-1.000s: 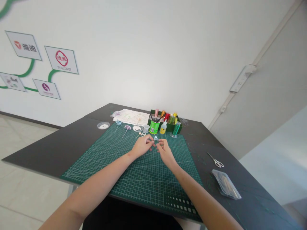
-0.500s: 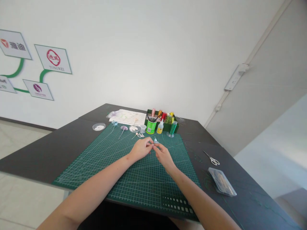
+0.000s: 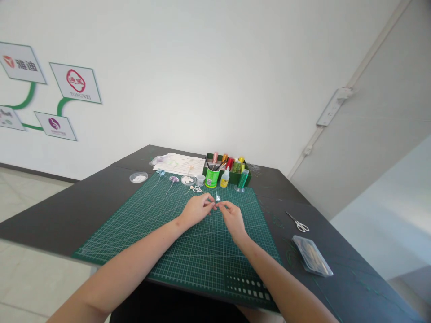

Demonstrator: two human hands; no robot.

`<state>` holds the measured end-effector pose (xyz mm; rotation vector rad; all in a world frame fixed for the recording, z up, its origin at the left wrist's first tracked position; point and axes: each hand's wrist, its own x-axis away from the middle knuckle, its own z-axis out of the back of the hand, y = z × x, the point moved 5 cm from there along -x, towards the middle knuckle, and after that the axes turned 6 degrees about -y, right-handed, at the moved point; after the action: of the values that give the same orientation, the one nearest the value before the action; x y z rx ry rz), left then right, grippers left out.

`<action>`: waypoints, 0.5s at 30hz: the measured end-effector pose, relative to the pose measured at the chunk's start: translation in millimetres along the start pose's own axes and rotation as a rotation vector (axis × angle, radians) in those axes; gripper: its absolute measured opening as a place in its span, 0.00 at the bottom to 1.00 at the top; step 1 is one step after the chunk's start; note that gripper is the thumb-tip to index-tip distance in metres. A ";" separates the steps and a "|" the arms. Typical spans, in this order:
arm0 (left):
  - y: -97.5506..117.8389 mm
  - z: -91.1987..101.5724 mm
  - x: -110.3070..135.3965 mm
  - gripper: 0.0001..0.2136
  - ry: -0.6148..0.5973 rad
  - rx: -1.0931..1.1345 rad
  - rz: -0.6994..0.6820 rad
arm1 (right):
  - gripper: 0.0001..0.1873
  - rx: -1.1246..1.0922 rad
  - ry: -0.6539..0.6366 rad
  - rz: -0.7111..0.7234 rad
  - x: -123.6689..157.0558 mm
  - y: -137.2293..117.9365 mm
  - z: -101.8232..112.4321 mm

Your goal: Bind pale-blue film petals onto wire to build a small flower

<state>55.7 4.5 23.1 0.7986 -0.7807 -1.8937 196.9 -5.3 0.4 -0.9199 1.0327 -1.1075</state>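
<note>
My left hand [image 3: 198,208] and my right hand [image 3: 232,219] meet above the green cutting mat [image 3: 188,260], thumbs and fingers pinched close together. A small pale blue flower [image 3: 217,198] pokes up between the fingertips, and both hands grip it at its lower end. The stem is too thin and covered by fingers to make out. Beyond my hands lie a blue flower [image 3: 160,172] and a purple flower [image 3: 173,179], each on a thin stem. Small white-handled scissors [image 3: 197,189] rest close to the left fingers.
At the back stand a green can [image 3: 212,178] of tools, a glue bottle [image 3: 224,178], a green thread spool [image 3: 243,180] and a box [image 3: 249,180] of spools. Larger scissors [image 3: 299,224] and a clear plastic case [image 3: 312,255] lie right. A dish [image 3: 138,177] sits left.
My right hand's fingers have shifted slightly and the blue flower has turned a little between the fingertips. My left hand is almost still.
</note>
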 end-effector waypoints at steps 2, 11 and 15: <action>-0.4 0.6 0.2 0.06 0.039 -0.032 0.002 | 0.16 0.023 0.009 0.013 1.7 -2.4 1.0; -3.1 2.9 2.1 0.05 0.034 -0.183 0.013 | 0.14 0.157 -0.068 0.177 10.7 -27.7 4.2; 3.2 -0.8 5.2 0.05 -0.041 -0.277 -0.072 | 0.16 0.103 -0.122 0.211 8.1 -34.9 13.2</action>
<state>56.0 -1.6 24.0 0.6233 -0.5039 -2.0322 201.9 -19.5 35.5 -0.7679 0.9403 -0.9082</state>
